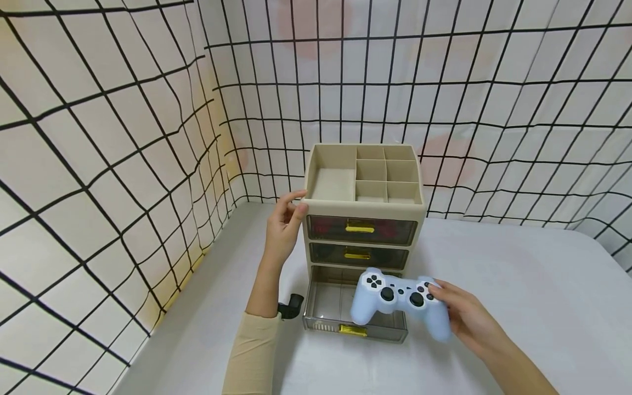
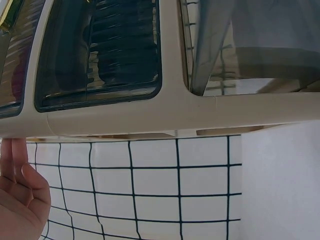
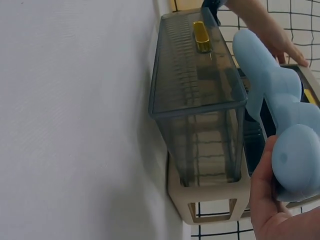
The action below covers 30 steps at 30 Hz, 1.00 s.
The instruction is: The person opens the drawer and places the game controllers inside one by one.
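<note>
A light-blue game controller (image 1: 405, 285) with black sticks and buttons is in my right hand (image 1: 469, 315), which grips its right handle, thumb on the button side. In the head view the controller overlaps the pulled-out bottom drawer (image 1: 321, 318), a clear grey one with a gold handle. The right wrist view shows the controller (image 3: 285, 95) above this drawer (image 3: 192, 90). My left hand (image 1: 282, 230) touches the upper left edge of the beige drawer organizer (image 1: 365, 207) with its fingers mostly straight. In the left wrist view, the fingertips (image 2: 19, 150) meet the organizer's side.
Two closed dark drawers, an upper one (image 1: 385, 230) and a middle one (image 1: 385, 257), sit above the pulled-out one. Open compartments (image 1: 333, 184) top the organizer. A black device (image 1: 291, 307) shows by the left wrist. White cloth with black grid lines (image 1: 469, 99) surrounds the white table (image 1: 494, 263).
</note>
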Available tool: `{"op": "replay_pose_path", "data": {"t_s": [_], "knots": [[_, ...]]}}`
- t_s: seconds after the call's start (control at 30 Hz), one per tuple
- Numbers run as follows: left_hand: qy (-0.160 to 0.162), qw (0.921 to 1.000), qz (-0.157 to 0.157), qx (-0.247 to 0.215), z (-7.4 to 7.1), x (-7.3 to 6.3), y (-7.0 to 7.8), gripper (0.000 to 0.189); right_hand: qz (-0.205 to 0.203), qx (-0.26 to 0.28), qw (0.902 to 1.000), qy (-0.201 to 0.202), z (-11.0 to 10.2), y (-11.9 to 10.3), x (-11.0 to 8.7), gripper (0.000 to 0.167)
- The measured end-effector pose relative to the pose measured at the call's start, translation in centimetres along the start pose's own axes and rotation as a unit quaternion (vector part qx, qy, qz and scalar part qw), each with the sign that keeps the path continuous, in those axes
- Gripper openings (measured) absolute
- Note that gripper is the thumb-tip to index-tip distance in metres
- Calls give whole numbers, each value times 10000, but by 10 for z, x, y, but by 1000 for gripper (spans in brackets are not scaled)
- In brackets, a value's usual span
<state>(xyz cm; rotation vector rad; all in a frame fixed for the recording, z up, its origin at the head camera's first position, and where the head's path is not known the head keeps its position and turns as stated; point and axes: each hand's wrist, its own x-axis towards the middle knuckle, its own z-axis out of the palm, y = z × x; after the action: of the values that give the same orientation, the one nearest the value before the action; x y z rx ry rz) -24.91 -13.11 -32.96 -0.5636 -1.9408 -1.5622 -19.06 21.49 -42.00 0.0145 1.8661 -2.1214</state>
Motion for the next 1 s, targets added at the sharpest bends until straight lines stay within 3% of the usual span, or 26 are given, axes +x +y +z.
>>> {"op": "replay_pose_path", "data": {"t_s": [0.13,0.33,0.73,1.0], "knots": [[-1,10000,-49,-4,0,1,0,27,17,-43,9999,-102,7,-3,3,50],[1,10000,-24,8,0,1,0,27,36,-43,9993,-366,18,-6,7,61],[26,10000,48,-68,0,1,-1,27,11,-342,9981,-513,44,-12,15,63],[37,10000,2,-73,0,1,-2,27,-28,-641,9974,-336,60,-16,22,62]]}}
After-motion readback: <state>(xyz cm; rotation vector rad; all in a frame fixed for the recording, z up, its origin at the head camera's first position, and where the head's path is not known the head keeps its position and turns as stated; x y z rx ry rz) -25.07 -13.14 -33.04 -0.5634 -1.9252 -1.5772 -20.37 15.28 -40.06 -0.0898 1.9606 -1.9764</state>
